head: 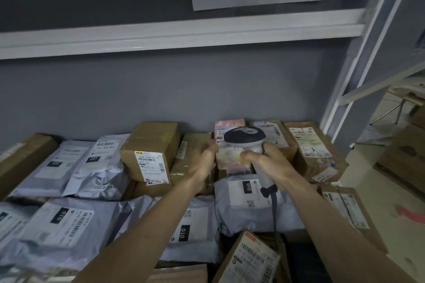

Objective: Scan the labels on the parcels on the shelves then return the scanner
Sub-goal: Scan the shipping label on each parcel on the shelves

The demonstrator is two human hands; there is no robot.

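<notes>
Near edge: carton with barcode label up, cable running over it. Grey mailers marked 010 fill the front row. Mid: my right hand wraps the scanner handle, handle axis running back toward me, head aimed forward and down. Just left of it my left hand pinches the pink parcel by its left edge, tilting it up. Parcel sits directly under the scanner head, nearly touching; its label looks partly covered by the head, hard to tell. Behind: brown boxes, grey wall, upper shelf.
</notes>
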